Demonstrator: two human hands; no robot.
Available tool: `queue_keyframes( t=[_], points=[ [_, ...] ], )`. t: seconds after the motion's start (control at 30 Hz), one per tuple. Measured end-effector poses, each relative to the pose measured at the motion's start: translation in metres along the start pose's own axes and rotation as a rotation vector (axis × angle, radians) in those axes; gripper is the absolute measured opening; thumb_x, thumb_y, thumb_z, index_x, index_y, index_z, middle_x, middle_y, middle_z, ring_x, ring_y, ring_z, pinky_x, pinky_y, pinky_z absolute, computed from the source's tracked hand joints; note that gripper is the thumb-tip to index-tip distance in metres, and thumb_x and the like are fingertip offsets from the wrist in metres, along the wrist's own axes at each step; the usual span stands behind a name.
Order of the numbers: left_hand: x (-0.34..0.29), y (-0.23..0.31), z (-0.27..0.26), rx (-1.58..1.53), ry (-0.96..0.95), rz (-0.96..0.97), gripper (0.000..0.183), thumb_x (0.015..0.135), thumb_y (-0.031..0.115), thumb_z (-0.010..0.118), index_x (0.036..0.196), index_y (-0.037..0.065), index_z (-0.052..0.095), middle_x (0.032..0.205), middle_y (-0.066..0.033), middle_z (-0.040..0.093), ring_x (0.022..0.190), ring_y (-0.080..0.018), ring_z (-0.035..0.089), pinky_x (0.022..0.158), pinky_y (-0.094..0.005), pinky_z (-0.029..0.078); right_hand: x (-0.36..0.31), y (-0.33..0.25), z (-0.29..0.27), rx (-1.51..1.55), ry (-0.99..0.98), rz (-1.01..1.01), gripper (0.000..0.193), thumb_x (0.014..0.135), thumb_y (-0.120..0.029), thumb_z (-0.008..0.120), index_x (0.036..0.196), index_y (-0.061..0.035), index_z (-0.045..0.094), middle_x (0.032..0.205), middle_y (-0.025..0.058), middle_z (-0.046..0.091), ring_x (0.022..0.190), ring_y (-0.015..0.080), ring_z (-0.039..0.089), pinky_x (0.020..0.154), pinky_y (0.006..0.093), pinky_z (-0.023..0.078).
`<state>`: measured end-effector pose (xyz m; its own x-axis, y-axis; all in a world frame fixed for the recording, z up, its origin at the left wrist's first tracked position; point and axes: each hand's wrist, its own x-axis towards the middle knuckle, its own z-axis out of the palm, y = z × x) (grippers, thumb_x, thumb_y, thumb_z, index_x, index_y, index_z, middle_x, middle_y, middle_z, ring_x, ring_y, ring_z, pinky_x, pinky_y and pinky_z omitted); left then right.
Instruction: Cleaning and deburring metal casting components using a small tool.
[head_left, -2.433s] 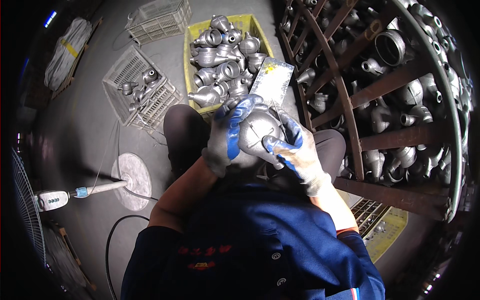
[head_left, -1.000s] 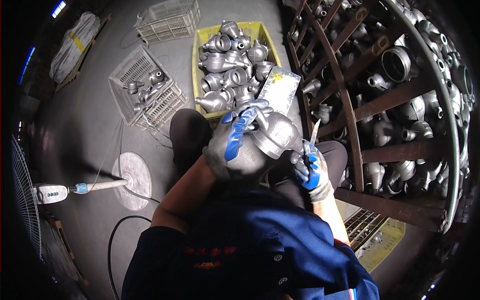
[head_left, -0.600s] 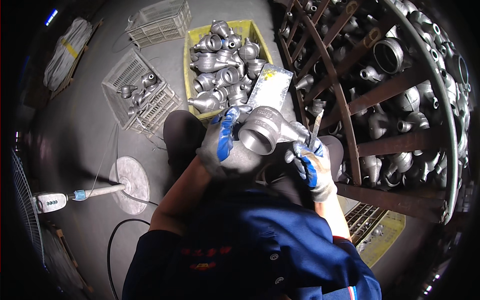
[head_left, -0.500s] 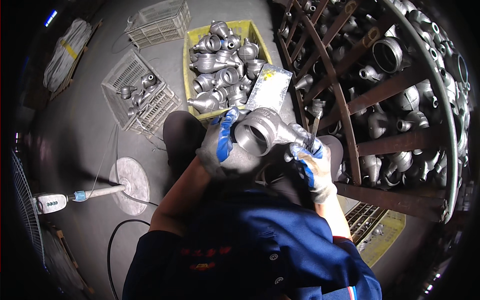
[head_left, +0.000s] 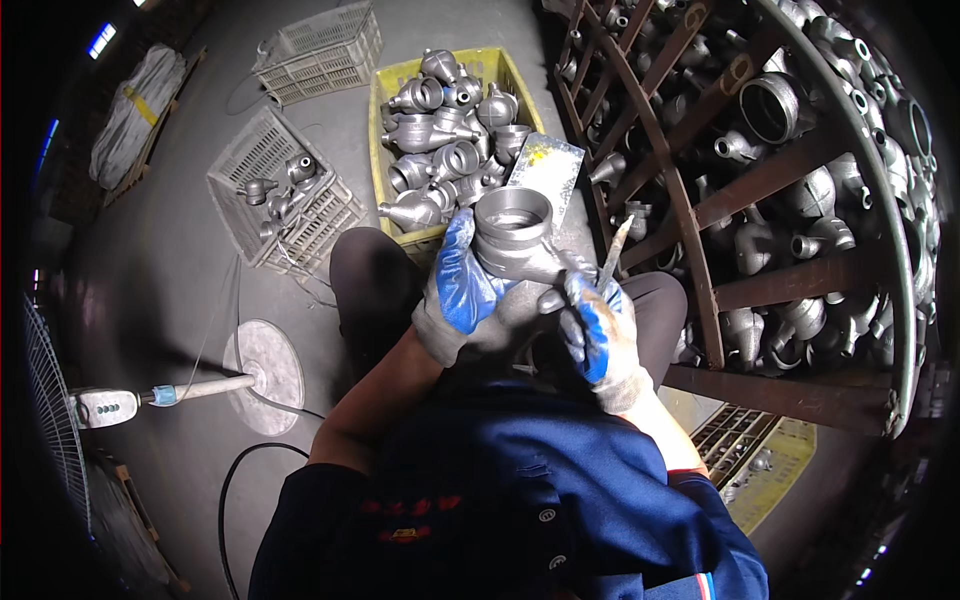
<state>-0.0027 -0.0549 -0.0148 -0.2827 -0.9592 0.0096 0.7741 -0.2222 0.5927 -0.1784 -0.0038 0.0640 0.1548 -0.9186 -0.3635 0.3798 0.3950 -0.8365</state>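
Above my lap I hold a grey metal pipe-fitting casting [head_left: 514, 245], its wide round mouth tipped upward and its narrower neck toward my right hand. My left hand [head_left: 458, 285], in a blue-coated glove, is closed around the casting's left side and underside. My gloved right hand [head_left: 603, 340] grips a slim flat-bladed tool [head_left: 617, 248] that points up and away. Its fingers are also at the casting's neck; whether they grip that too cannot be told. Just beyond the casting is a shiny metal sheet [head_left: 550, 172], lying against a yellow crate [head_left: 376, 140] full of similar castings.
On my right stands a brown metal-framed cage [head_left: 690, 215] heaped with castings. A grey plastic crate [head_left: 232, 180] with several small castings is at left, another grey crate [head_left: 318, 65] behind it. A fan's round base [head_left: 268, 395] and a black cable [head_left: 224, 500] lie on the left floor.
The casting has turned so its mouth faces up rather than toward me. My left hand has moved slightly right under it; my right hand has moved left and down, tool still in it.
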Motion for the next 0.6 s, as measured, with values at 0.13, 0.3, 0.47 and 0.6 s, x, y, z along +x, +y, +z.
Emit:
queue_keyframes(
  t=[0.13, 0.3, 0.47, 0.6],
  points=[
    [-0.004, 0.000, -0.002, -0.374, -0.017, -0.046, 0.055, 0.098, 0.047, 0.036, 0.129, 0.003, 0.044, 0.124, -0.0148, 0.055, 0.112, -0.0269, 0.056, 0.097, -0.0407, 0.046, -0.006, -0.001, -0.003, -0.080, -0.180, 0.120, 0.047, 0.093, -0.015, 0.058, 0.136, -0.0023, 0.043, 0.082, 0.0095, 0.065, 0.044, 0.0043, 0.041, 0.038, 0.0182, 0.032],
    [-0.005, -0.008, -0.020, -0.172, 0.206, -0.014, 0.064, 0.095, 0.057, 0.032, 0.132, 0.005, 0.044, 0.126, -0.0154, 0.054, 0.111, -0.0316, 0.056, 0.092, -0.0485, 0.049, -0.005, -0.003, -0.020, -0.280, -0.338, -0.150, 0.053, 0.093, -0.017, 0.058, 0.140, -0.0011, 0.039, 0.094, 0.0098, 0.064, 0.078, 0.0096, 0.056, 0.073, 0.0231, 0.044],
    [0.002, -0.008, -0.030, 0.521, 0.179, 0.175, 0.067, 0.095, 0.056, 0.035, 0.136, 0.003, 0.038, 0.131, -0.0193, 0.050, 0.115, -0.0327, 0.054, 0.098, -0.0497, 0.046, 0.003, 0.001, -0.030, -0.850, -0.326, -0.655, 0.046, 0.090, -0.013, 0.059, 0.132, -0.0008, 0.049, 0.104, 0.0151, 0.064, 0.090, 0.0241, 0.062, 0.083, 0.0325, 0.047],
    [-0.007, -0.001, -0.014, 0.370, 0.162, 0.160, 0.067, 0.096, 0.054, 0.034, 0.136, 0.000, 0.037, 0.130, -0.0202, 0.050, 0.117, -0.0327, 0.053, 0.101, -0.0468, 0.045, -0.005, -0.012, -0.023, -1.043, -0.292, -0.702, 0.033, 0.080, -0.007, 0.065, 0.113, -0.0043, 0.062, 0.106, 0.0162, 0.064, 0.088, 0.0337, 0.062, 0.077, 0.0362, 0.052]
  ],
)
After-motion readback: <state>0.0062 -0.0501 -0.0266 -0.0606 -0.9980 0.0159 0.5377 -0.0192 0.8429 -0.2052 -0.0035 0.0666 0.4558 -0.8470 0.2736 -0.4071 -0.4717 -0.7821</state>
